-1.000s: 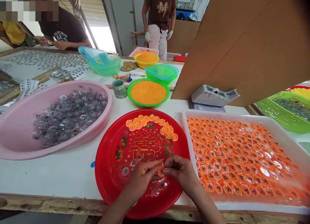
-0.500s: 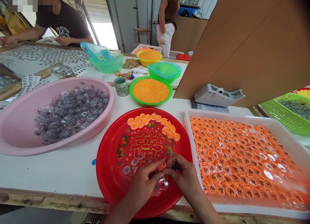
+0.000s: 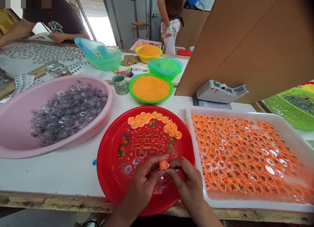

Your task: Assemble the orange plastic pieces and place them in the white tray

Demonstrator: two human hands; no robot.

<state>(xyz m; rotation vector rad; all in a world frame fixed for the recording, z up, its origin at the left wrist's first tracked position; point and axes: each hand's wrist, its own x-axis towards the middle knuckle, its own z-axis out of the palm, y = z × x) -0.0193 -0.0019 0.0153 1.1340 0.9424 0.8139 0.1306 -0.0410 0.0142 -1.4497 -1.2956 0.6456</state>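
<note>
1. Orange piece (image 3: 164, 164), small, one: sat between the two hands, above the near part of the red tray; its inside could not be made out.
2. Left hand (image 3: 155, 166), one: gripped the orange piece from the left, fingers over it, thumb below.
3. Right hand (image 3: 174, 166), one: pinched the same piece at its right end with forefinger and thumb.
4. Handling, as judged: left hand best used as steady holder, right hand for fine work; a light, even pinch seemed safer than a squeeze, which might have bent the piece or sent it slipping.
5. Red tray (image 3: 106, 169), round: lay beneath both hands; working low over it would have caught a drop.
6. Clear discs (image 3: 128, 169), several: lay in the red tray, some left of the left hand, some below the fingertips; wrists were best kept raised off them.
7. Orange cups (image 3: 154, 115), in an arc: lay beyond both hands, clear of the knuckles.
8. White tray (image 3: 257, 206), filled with orange rounds (image 3: 233, 164): stood just right of the right hand; that forearm was best tucked in.
</note>
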